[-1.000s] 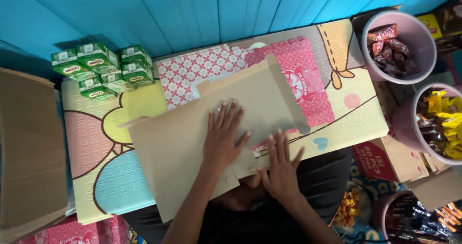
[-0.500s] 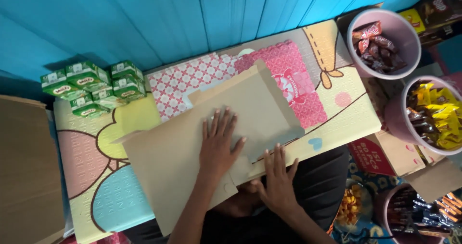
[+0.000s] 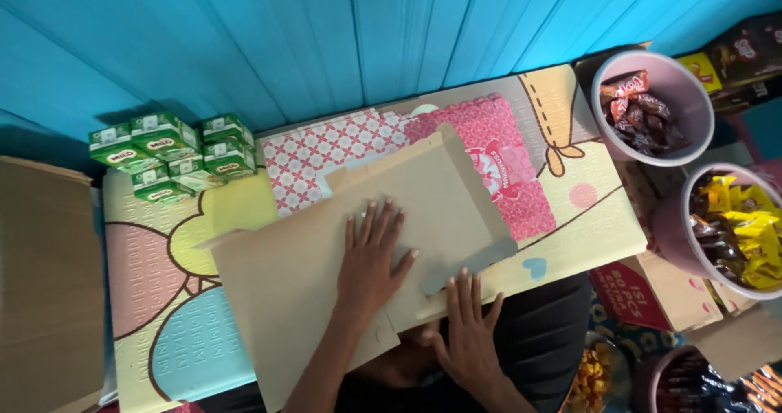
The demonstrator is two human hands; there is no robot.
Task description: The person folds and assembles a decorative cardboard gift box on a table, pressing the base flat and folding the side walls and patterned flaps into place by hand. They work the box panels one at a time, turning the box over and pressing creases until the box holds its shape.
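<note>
Head view, flat brown cardboard sheet (image 3: 342,266) lying mid-bench on a pastel cartoon mat (image 3: 163,274), left hand (image 3: 371,262) pressed flat on it, fingers spread, right hand (image 3: 471,331) spread flat at its near edge, green drink cartons (image 3: 175,152) far left, two pink tubs of wrapped sweets (image 3: 680,79) right.

Turquoise plank wall (image 3: 391,38) behind; pastel cartoon foam mat (image 3: 155,299) underfoot; even daylight, soft shadows.
</note>
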